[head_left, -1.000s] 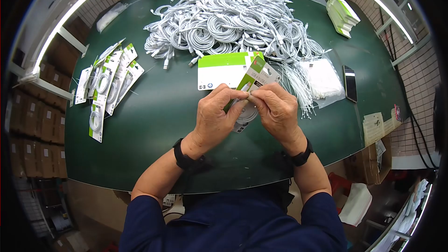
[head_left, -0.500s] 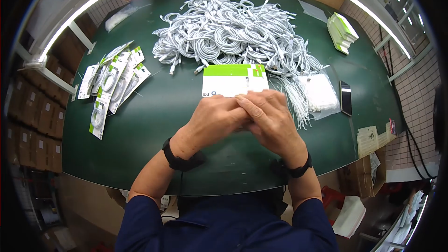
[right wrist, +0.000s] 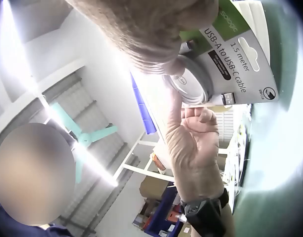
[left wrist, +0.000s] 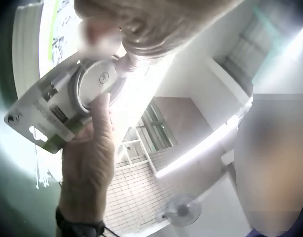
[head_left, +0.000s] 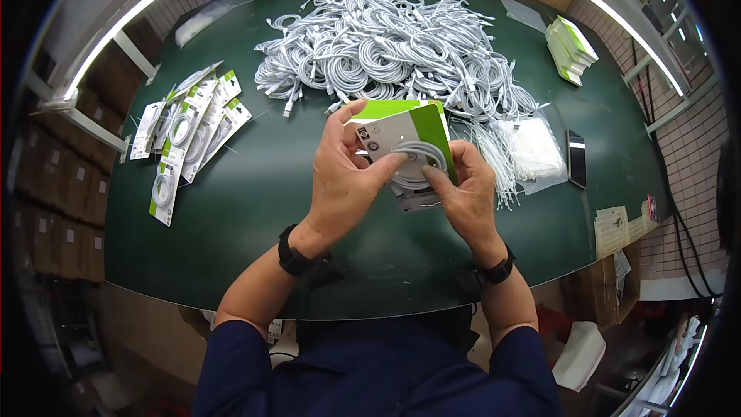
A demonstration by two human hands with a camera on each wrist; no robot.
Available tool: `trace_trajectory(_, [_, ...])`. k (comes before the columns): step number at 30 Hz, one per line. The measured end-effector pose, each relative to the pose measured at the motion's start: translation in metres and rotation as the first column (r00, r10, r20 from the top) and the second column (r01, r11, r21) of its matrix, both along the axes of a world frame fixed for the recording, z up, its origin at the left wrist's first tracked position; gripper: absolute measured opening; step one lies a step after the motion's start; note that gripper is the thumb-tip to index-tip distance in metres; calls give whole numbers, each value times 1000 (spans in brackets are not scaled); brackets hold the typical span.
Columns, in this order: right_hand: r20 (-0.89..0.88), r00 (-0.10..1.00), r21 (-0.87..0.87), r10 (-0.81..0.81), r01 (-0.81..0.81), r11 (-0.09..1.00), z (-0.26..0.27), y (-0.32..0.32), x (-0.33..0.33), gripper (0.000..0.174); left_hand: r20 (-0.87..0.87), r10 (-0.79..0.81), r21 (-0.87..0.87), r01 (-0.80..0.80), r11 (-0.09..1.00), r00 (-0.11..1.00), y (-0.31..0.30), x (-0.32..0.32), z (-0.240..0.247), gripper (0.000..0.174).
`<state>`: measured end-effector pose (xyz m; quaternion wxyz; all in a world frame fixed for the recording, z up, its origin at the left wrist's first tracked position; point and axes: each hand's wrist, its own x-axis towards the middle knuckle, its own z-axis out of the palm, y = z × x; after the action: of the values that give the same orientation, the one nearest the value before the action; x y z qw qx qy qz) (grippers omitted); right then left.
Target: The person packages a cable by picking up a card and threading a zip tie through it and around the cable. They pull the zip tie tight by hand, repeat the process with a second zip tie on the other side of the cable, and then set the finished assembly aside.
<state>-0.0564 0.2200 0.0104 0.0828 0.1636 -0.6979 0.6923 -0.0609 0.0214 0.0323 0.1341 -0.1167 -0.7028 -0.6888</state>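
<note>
Both hands hold a grey and green cable card point(head_left: 386, 130) with a coiled white USB cable point(head_left: 417, 147) on its front. My left hand point(head_left: 340, 177) grips the card's left side, thumb on the coil and fingers behind. On the opposite side my right hand point(head_left: 472, 194) holds the card, its thumb pressing the coil near the green strip. In the right wrist view the card point(right wrist: 240, 54) reads "USB-A to USB-C cable", and a USB plug point(right wrist: 227, 98) lies across it. Behind it in the head view is a stack of green and white cards point(head_left: 378, 108), partly covered.
A large heap of white cables point(head_left: 386, 46) fills the table's back. Carded cables point(head_left: 181, 135) lie in a pile at left. White ties point(head_left: 490, 158), a plastic bag point(head_left: 536, 150) and a phone point(head_left: 576, 158) are at right, with more stacked cards point(head_left: 570, 50) at back right.
The hands have parted from their close pinch over the card to hold its two sides. The card has turned round, its hang-hole end now towards the body.
</note>
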Motion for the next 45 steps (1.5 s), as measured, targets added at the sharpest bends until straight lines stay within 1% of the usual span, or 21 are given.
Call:
trace_trajectory(1, [38, 999, -49, 30, -28, 998, 0, -2, 1, 24, 75, -73, 156, 61, 986, 994, 2, -1, -5, 76])
trace_trajectory(2, [67, 997, -31, 32, -30, 999, -2, -2, 1, 24, 20, -54, 146, 50, 988, 998, 5, -4, -12, 60])
trace_trajectory(5, [53, 997, -41, 56, -53, 998, -6, -5, 0, 23, 210, -206, 256, 150, 955, 956, -1, -1, -5, 46])
trace_trajectory(8, [126, 990, -48, 67, -62, 997, -6, -4, 0, 26, 259, -312, 325, 222, 919, 914, -5, -1, -2, 32])
trace_trajectory(11, [-33, 999, -138, -28, 23, 990, -11, -13, -2, 39, 236, -287, 259, 225, 939, 928, -5, 1, 2, 26])
trace_trajectory(12, [-154, 981, -22, -114, 112, 993, -10, -12, -2, 43, 208, -261, 241, 210, 948, 943, -3, 2, 1, 25])
trace_trajectory(13, [-282, 942, 82, -181, 211, 974, -8, -11, -1, 47, 178, -235, 224, 193, 955, 956, 0, 3, 0, 25])
trace_trajectory(14, [-412, 883, 171, -226, 318, 933, -7, -9, -2, 51, 148, -209, 207, 176, 962, 967, 3, 4, -1, 25])
trace_trajectory(17, [-682, 698, 222, -218, 482, 848, -14, -3, -11, 52, 136, -197, 129, 180, 975, 971, 7, 8, -4, 23])
trace_trajectory(18, [-686, 683, 213, -253, 520, 827, -14, -5, -10, 46, 116, -185, 113, 172, 979, 976, 8, 8, -5, 22])
trace_trajectory(21, [-781, 597, 316, -185, 632, 707, -5, 3, -6, 43, 51, -150, 59, 147, 987, 987, 11, 10, -7, 21])
trace_trajectory(24, [-799, 570, 294, -194, 650, 700, -2, -1, -3, 41, -7, -122, -6, 122, 992, 992, 12, 10, -8, 22])
trace_trajectory(27, [-752, 640, 349, -158, 590, 728, 0, -5, -3, 38, -21, -98, -88, 95, 992, 995, 12, 10, -14, 22])
trace_trajectory(29, [-737, 658, 347, -156, 566, 748, -1, -9, -3, 36, -36, -81, -151, 75, 986, 996, 12, 10, -14, 21])
trace_trajectory(33, [-732, 667, 329, -141, 526, 784, 0, -18, -1, 37, -30, -78, -137, 73, 988, 997, 15, 10, -18, 21])
trace_trajectory(35, [-709, 700, 366, -86, 469, 804, -1, -20, 2, 40, -20, -85, -118, 82, 990, 996, 15, 10, -19, 21])
trace_trajectory(38, [-680, 732, 370, -45, 395, 841, -3, -31, 9, 44, -140, -62, -234, 28, 972, 988, 12, 8, -24, 21])
trace_trajectory(41, [-676, 737, 352, -9, 334, 874, -7, -35, 10, 47, -178, -65, -224, 24, 974, 982, 10, 4, -25, 21])
trace_trajectory(43, [-680, 732, 335, 38, 264, 905, -8, -28, 8, 46, -115, -81, -161, 62, 985, 990, 9, -1, -34, 20])
trace_trajectory(44, [-687, 727, 310, 5, 287, 906, -8, -23, 5, 44, -84, -87, -127, 76, 989, 993, 8, -2, -37, 20])
trace_trajectory(45, [-693, 721, 287, -26, 308, 907, -8, -15, 0, 43, -7, -108, -43, 108, 993, 994, 9, -2, -32, 19])
